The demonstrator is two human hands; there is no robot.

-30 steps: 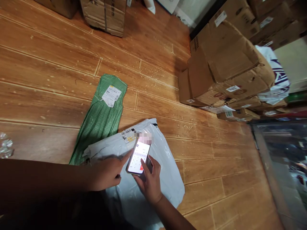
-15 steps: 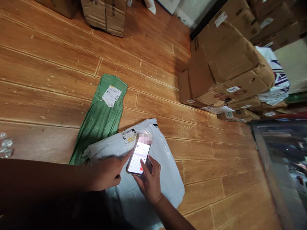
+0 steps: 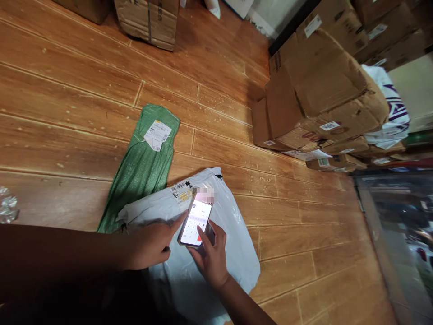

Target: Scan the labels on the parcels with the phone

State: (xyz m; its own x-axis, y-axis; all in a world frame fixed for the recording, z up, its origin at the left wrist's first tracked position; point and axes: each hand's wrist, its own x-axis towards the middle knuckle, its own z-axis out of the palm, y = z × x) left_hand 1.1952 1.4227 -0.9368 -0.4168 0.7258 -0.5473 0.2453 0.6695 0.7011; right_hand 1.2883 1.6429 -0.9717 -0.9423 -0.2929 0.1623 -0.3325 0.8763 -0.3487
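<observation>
A lit phone (image 3: 196, 218) showing a keypad is held above a white plastic mailer bag (image 3: 233, 253) lying on the wooden floor. My right hand (image 3: 211, 255) grips the phone from below and the right, fingers wrapped round its edge. My left hand (image 3: 152, 243) is mostly curled, its index finger stretched out and touching the phone's left edge. The bag carries a shipping label (image 3: 181, 190) near its top edge. A green woven sack (image 3: 142, 167) with a white label (image 3: 156, 134) lies to the left, partly under the white bag.
Stacked cardboard boxes (image 3: 324, 90) stand at the right, with flat parcels below them. Another box (image 3: 149, 20) sits at the top. A glass-fronted case (image 3: 399, 234) fills the lower right. Crumpled clear plastic (image 3: 6, 205) lies at the left edge.
</observation>
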